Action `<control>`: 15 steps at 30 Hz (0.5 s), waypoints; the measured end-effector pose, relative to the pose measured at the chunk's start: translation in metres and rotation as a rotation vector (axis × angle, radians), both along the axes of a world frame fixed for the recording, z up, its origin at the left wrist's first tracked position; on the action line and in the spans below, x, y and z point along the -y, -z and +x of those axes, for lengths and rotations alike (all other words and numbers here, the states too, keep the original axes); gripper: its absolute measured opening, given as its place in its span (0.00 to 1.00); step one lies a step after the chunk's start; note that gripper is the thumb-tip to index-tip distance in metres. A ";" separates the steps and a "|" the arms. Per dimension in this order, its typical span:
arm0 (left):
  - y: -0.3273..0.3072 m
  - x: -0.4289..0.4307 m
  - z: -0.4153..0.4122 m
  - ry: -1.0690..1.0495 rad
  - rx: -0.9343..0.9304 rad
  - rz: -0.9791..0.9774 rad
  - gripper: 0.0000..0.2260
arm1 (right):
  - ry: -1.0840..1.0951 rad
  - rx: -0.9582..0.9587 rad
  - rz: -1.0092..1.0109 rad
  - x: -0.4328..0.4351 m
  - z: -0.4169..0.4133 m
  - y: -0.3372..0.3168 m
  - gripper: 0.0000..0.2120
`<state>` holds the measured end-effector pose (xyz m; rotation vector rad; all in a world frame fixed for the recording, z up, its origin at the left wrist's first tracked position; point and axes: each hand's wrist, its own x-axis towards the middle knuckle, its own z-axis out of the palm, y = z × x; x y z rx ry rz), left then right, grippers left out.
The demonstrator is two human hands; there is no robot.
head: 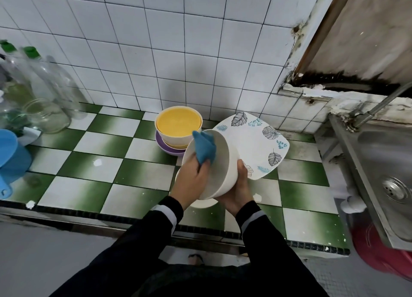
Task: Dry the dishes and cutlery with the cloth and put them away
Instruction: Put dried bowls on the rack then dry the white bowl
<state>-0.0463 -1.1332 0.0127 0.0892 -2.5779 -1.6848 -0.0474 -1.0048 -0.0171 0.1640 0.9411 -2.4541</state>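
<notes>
The right grip (238, 189) cups the bowl (223, 167) from outside, fingers curled on its wall. It tilts the mouth leftward, likely so the left grip (191, 178), clenched on the cloth (204, 149), can wipe inside. The bowl hangs above the desk (89, 162), near the plate (256, 140) and stacked bowls (178, 127). The cloth pokes out above the left fingers.

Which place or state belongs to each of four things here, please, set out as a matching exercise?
Things:
1. blue cloth
2. white bowl
3. leaf-patterned plate
4. purple bowl

Places or states:
A. under the yellow-lined bowl
B. gripped by the left hand
C. tilted, held by the right hand
D. lying behind the held bowl

Pairs: 1-B, 2-C, 3-D, 4-A
</notes>
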 end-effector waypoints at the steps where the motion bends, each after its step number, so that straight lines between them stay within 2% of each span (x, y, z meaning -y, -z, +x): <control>1: 0.006 0.000 0.002 0.096 0.009 -0.128 0.08 | 0.011 -0.008 0.014 0.000 0.000 -0.001 0.44; 5: 0.002 -0.002 0.001 0.267 0.150 -0.355 0.11 | 0.028 -0.003 0.063 -0.003 -0.002 0.002 0.48; 10: -0.015 -0.003 0.001 0.490 0.376 -0.325 0.19 | 0.112 0.020 0.072 -0.013 -0.008 0.004 0.47; 12: -0.021 -0.007 0.003 0.485 0.438 -0.174 0.23 | 0.132 0.051 0.068 -0.015 -0.009 0.005 0.50; 15: -0.032 -0.011 -0.001 0.270 0.578 0.387 0.12 | 0.131 0.069 0.035 -0.016 -0.010 0.007 0.51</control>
